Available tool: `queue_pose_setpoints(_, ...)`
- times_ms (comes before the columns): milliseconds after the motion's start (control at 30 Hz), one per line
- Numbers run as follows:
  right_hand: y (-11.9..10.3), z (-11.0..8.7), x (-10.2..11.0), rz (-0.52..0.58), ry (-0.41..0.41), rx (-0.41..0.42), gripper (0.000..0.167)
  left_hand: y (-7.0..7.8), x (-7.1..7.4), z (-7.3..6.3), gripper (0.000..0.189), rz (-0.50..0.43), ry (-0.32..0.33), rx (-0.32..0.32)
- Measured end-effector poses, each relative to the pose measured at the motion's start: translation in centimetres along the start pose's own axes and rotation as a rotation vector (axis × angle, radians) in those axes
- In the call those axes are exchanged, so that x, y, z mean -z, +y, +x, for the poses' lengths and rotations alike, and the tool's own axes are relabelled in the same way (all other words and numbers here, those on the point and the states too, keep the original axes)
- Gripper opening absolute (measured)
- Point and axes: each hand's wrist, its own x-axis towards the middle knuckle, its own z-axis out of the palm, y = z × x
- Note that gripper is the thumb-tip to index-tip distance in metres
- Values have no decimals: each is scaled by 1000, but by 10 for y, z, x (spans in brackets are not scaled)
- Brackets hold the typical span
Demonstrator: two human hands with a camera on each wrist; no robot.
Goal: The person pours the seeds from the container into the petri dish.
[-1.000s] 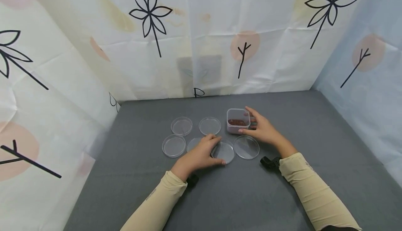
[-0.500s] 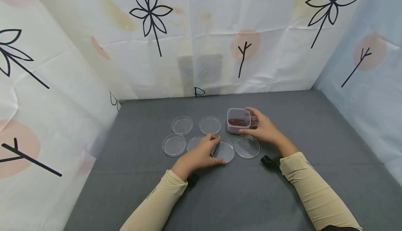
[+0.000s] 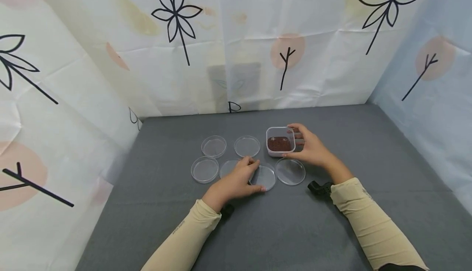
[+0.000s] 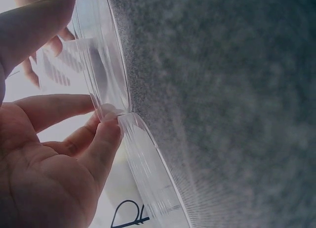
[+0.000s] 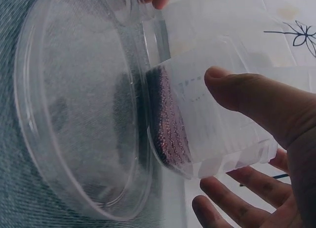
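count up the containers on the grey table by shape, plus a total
Round clear dishes: 6, two partly hidden by the left hand
Square clear tub with reddish-brown granules: 1
Total: 7

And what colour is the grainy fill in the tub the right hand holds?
The grainy fill is reddish brown; the head view shows it best.

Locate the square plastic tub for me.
In the head view, the square plastic tub is right of centre, held by the right hand, just beyond the rightmost petri dish.
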Motion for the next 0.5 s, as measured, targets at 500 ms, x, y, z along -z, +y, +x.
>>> queue_pose_setpoints(500,-32,-5,5,-195,-37,128,94,2,1,-2,83,16,14,-20)
